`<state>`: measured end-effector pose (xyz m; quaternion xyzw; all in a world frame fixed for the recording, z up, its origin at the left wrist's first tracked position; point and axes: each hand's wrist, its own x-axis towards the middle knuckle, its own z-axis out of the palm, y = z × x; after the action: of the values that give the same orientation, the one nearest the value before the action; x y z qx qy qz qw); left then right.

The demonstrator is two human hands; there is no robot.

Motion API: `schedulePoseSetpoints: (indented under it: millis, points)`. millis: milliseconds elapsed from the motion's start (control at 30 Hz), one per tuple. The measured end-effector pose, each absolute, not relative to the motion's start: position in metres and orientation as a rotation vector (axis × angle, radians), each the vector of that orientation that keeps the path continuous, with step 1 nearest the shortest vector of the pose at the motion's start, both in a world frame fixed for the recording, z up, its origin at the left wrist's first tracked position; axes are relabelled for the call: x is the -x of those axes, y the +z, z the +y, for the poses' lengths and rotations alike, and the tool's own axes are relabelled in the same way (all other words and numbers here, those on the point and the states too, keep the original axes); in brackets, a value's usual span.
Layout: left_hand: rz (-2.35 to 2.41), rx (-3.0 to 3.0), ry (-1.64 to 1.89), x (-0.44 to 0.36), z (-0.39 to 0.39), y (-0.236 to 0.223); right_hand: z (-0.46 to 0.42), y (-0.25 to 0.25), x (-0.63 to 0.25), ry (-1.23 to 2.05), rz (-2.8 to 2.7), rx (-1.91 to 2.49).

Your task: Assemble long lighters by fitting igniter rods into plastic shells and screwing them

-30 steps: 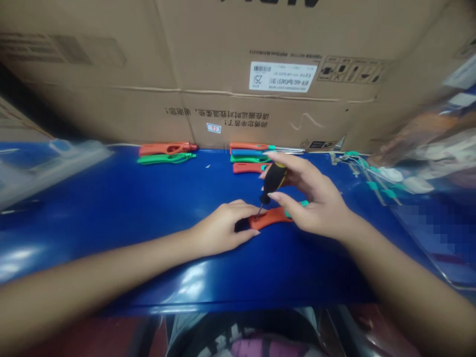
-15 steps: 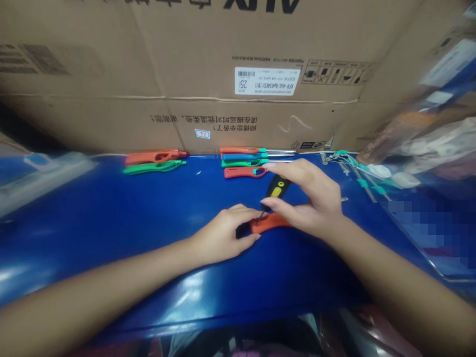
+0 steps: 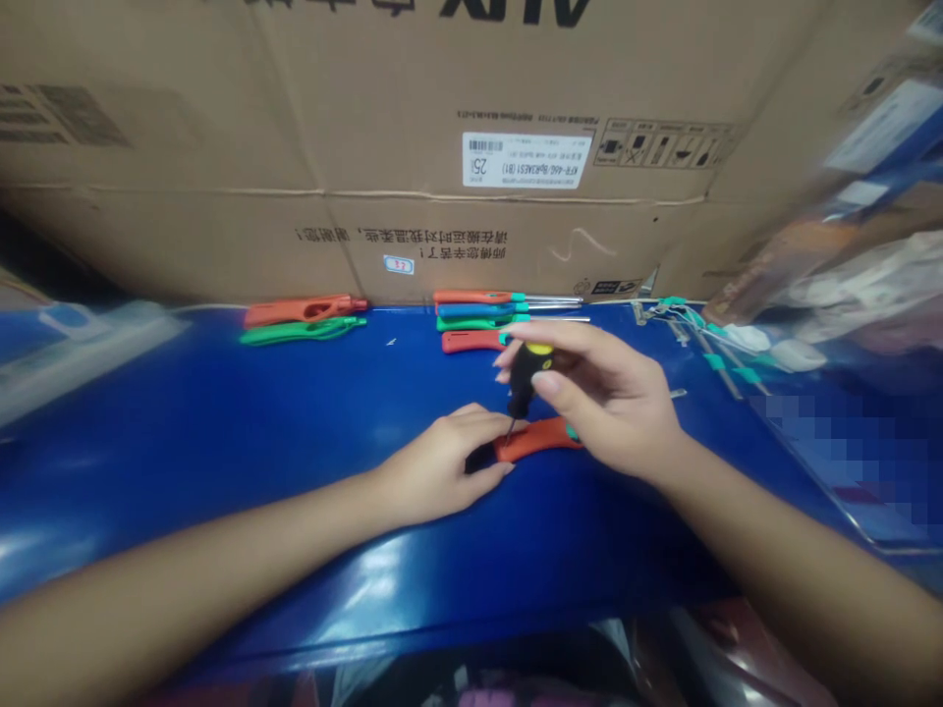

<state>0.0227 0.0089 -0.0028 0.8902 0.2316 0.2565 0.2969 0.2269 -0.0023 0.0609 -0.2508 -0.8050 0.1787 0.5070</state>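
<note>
An orange lighter (image 3: 541, 441) with a teal trigger lies flat on the blue tabletop. Its left end sits between the thumb and fingers of my left hand (image 3: 449, 462), which pins it down. My right hand (image 3: 611, 393) is closed around a black and yellow screwdriver (image 3: 525, 378). The screwdriver stands nearly upright, its thin shaft reaching down to the lighter's left end. Whether the tip sits in a screw is too small to tell. My right hand partly covers the lighter's right end.
Behind my hands lie several finished-looking lighters (image 3: 478, 297) in orange, blue, green and red. Orange and green handle shells (image 3: 305, 311) rest at the back left. Metal tubes with teal parts (image 3: 726, 373) are at the right. A cardboard sheet (image 3: 413, 157) rises along the back.
My right hand has turned around the screwdriver, which has become more upright. More of the lighter's right end shows. My left hand and the lighter stay in place.
</note>
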Motion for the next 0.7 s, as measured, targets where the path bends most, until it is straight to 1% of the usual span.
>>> schedulePoseSetpoints:
  millis: [133,167,200,300,333,367,400,467,500,533,567,700]
  points:
    - [0.614,-2.358,0.706,-0.023,0.0092,-0.004,-0.0043,0.0607,-0.2272,0.002,-1.952,0.554]
    - [0.612,-2.352,0.71,-0.0232,0.0092,-0.0038,-0.0049,0.0614,-0.2278,-0.025,-1.98,0.56]
    - [0.611,-2.349,0.709,-0.0233,0.0092,-0.0034,-0.0055,0.0623,-0.2283,0.024,-2.012,0.58]
    - [0.612,-2.353,0.688,-0.0234,0.0091,-0.0022,-0.0069,0.0646,-0.2285,0.404,-2.054,0.642]
    - [0.615,-2.357,0.682,-0.0233,0.0091,-0.002,-0.0069,0.0648,-0.2286,0.47,-2.049,0.637]
    - [0.617,-2.362,0.678,-0.0232,0.0091,-0.0021,-0.0067,0.0647,-0.2288,0.456,-2.042,0.63]
    - [0.619,-2.366,0.676,-0.0231,0.0091,-0.0022,-0.0065,0.0645,-0.2292,0.363,-2.032,0.628]
    - [0.623,-2.367,0.684,-0.023,0.0091,-0.0024,-0.0063,0.064,-0.2305,0.057,-1.997,0.626]
    - [0.624,-2.365,0.692,-0.0229,0.009,-0.0023,-0.0065,0.0639,-0.231,-0.06,-1.974,0.627]
    - [0.624,-2.363,0.701,-0.0229,0.0089,-0.0019,-0.007,0.0638,-0.2312,-0.109,-1.966,0.63]
    - [0.623,-2.362,0.706,-0.023,0.0088,-0.0013,-0.0075,0.0639,-0.231,-0.09,-1.971,0.634]
    - [0.616,-2.363,0.693,-0.0233,0.0085,0.0002,-0.0073,0.0635,-0.2278,0.236,-1.976,0.658]
